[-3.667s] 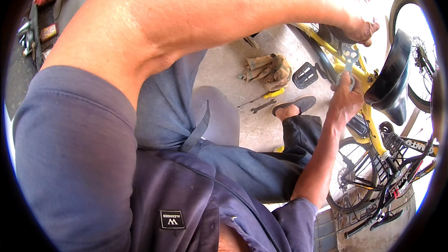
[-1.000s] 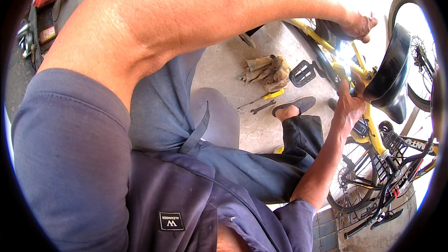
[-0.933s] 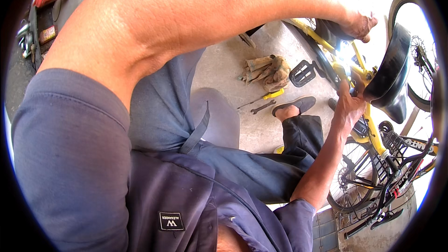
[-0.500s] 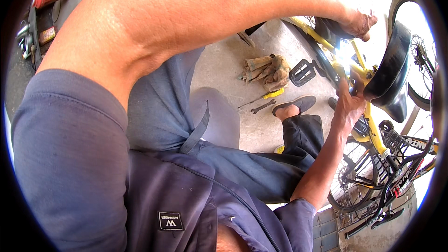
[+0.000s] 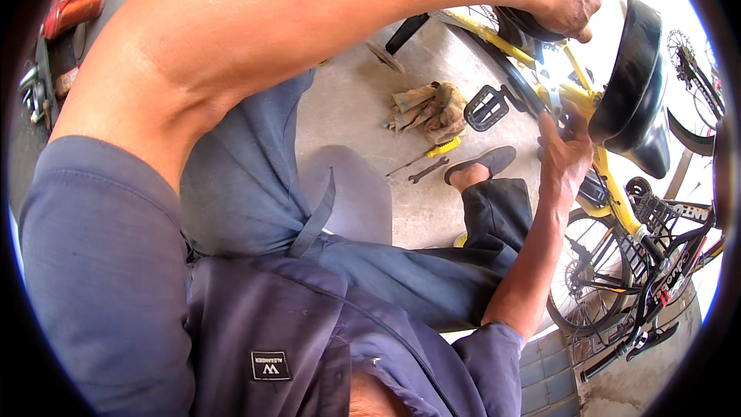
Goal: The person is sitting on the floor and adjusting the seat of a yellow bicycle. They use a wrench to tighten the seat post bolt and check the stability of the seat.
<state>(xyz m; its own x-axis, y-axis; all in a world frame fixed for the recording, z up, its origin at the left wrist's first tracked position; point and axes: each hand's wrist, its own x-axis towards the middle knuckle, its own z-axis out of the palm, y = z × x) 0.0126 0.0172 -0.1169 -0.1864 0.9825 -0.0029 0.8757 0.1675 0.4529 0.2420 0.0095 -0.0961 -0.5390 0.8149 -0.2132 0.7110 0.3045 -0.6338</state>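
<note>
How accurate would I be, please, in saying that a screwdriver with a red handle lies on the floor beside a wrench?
Not quite: the screwdriver has a yellow handle, not a red one, as the head view shows. It does lie on the floor beside a wrench.

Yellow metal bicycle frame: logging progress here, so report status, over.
Right hand holding flat silver metal tool at yellow frame. Left hand farther out, hold unclear. Black padded saddle close beside right hand; glare partly hides tool.
</note>
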